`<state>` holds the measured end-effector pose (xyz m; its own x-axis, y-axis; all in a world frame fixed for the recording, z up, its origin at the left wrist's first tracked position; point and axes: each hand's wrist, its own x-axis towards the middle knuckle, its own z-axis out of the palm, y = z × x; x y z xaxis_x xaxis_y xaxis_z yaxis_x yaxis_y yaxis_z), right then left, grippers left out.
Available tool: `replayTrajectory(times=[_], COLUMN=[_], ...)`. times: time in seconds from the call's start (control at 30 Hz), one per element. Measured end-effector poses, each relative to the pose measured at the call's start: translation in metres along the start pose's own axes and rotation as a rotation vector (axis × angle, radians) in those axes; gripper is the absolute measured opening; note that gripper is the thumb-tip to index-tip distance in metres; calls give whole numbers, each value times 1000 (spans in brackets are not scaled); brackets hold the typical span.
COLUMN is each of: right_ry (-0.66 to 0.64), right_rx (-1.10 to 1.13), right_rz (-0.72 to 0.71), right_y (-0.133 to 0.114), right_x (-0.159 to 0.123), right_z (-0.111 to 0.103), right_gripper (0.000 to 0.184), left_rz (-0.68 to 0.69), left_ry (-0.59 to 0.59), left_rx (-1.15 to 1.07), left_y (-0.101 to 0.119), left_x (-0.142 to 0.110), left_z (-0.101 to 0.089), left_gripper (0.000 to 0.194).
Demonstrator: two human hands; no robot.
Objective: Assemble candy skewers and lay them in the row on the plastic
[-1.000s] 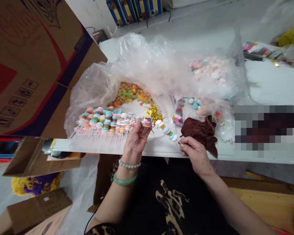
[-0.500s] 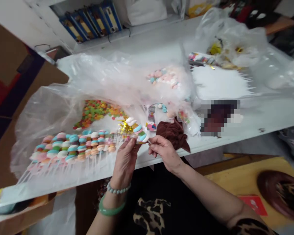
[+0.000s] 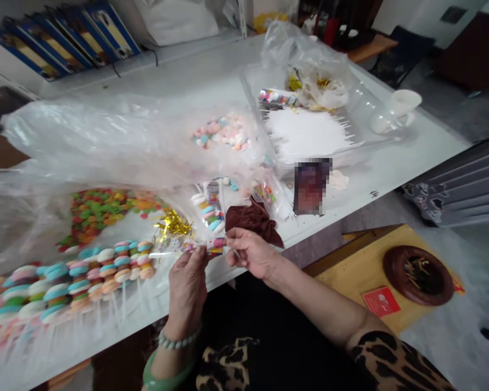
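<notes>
**Item:** one candy skewer (image 3: 217, 246), small pink, yellow and blue discs stacked on a thin white stick, held in the air between both hands, just over the desk's front edge.

**Grip:** the left grip (image 3: 187, 288) is closed, thumb and fingers pinching a strip of clear cellophane (image 3: 173, 245) against the skewer's end. The right grip (image 3: 250, 252) is closed on the skewer by the stick.

**Adjacent:** gold tinsel (image 3: 173, 224) just beyond the cellophane; a crumpled brown cloth (image 3: 252, 217) beside the right hand; finished pastel candy skewers (image 3: 65, 288) in a row left of the hands, sticks toward the desk edge.

**Containers:** clear plastic bagging (image 3: 106, 141) spread across the desk, with a heap of green, red and orange gummy candies (image 3: 98, 217) and loose pastel candies (image 3: 222, 133). A dark round dish (image 3: 418, 274) sits on a yellow wooden board (image 3: 362, 271), a red card (image 3: 381, 301) beside it.

**Surroundings:** white desk (image 3: 407, 163); white mug (image 3: 399, 103); blue binders (image 3: 61, 49) on a shelf (image 3: 146, 65); grey floor (image 3: 444, 347). One pixelated patch on the desk cannot be read.
</notes>
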<state>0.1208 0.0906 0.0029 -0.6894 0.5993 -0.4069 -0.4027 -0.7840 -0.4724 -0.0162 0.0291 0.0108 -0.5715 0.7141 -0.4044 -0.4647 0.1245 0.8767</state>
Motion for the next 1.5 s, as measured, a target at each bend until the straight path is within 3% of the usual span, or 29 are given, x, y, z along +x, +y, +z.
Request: replayTrajectory(times=[0.23, 0.4, 0.63, 0.9, 1.1, 1.2, 1.33, 1.5], right_ry=[68, 121, 89, 117, 76, 33, -4, 39], right_rx=[-317, -576, -889, -1272, -1397, -1376, -1285, -1056], right_rz=[-202, -322, -429, -749, -924, -894, -750, -314], right_y=[-13, -2, 9, 13, 16, 13, 8, 7], right_x=[-12, -14, -19, -15, -14, -14, -15, -14], right_z=[-8, -16, -5, -7, -20, -21, -15, -11], right_gripper=[21, 13, 11, 14, 18, 17, 14, 11], left_rz=[-121, -229, -261, -210, -23, 13, -4, -11], left_ry=[-16, 112, 98, 20, -108, -161, -246, -287], left_rx=[-190, -383, -487, -467, -322, -221, -82, -42], left_y=[11, 28, 45, 46, 44, 49, 53, 49], left_x=[16, 30, 31, 32, 38, 39, 38, 34], left_z=[-7, -20, -24, -31, -43, -48, -51, -49], left_gripper=[15, 16, 23, 22, 15, 18, 21, 22])
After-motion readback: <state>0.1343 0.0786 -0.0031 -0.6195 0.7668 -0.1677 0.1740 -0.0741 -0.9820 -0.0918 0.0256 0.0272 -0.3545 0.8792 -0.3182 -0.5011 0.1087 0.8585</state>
